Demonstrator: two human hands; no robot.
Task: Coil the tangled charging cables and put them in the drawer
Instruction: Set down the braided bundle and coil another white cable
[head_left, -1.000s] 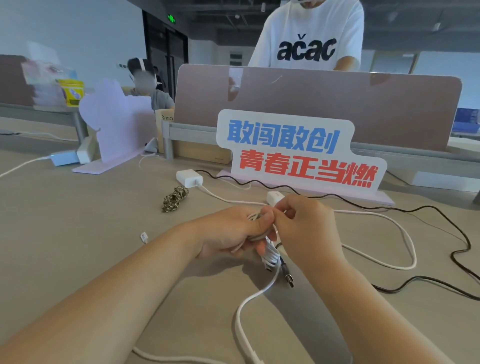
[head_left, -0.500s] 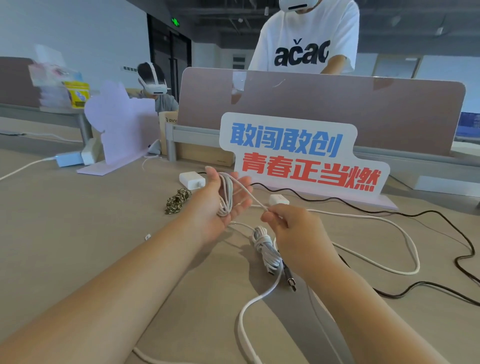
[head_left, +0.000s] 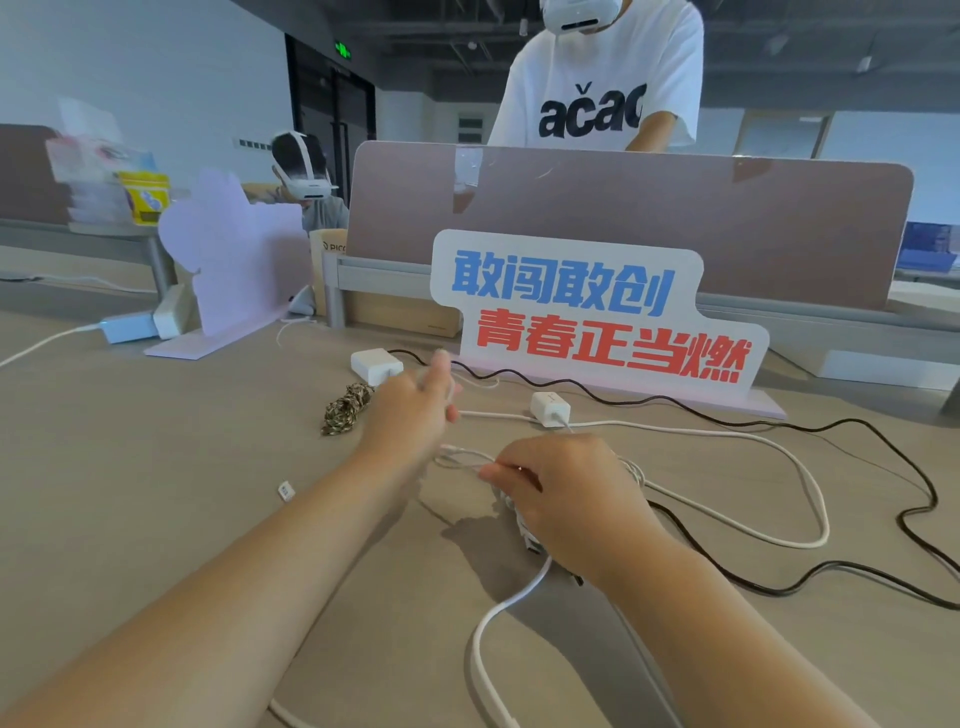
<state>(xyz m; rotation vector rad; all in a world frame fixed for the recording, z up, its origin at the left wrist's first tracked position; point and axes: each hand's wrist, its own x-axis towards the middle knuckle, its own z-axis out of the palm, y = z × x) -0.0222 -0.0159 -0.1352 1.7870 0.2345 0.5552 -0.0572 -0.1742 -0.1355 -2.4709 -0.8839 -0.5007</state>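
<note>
A thin white charging cable (head_left: 462, 459) lies in loose loops on the beige desk (head_left: 156, 467), and my right hand (head_left: 563, 493) pinches these loops. Under that hand a wound white bundle (head_left: 519, 525) shows partly, with a thicker white lead (head_left: 483, 629) running toward me. My left hand (head_left: 410, 415) is motion-blurred, seen from the back, with its fingers stretched toward the white charger brick (head_left: 376, 364); a white strand crosses its fingers. A second white adapter (head_left: 549, 408) sits behind my right hand. A coiled braided cable (head_left: 347, 408) lies to the left. No drawer is in view.
A long black cable (head_left: 675, 410) snakes across the right of the desk beside a wide white loop (head_left: 810, 499). A lettered sign (head_left: 597, 317) and a divider panel (head_left: 623, 208) stand behind. A small white connector (head_left: 285, 490) lies left. Two people stand beyond the divider.
My left hand turned over and reached forward, away from me. The loops it held in its palm now lie lower, pinched by my right hand, which moved slightly right.
</note>
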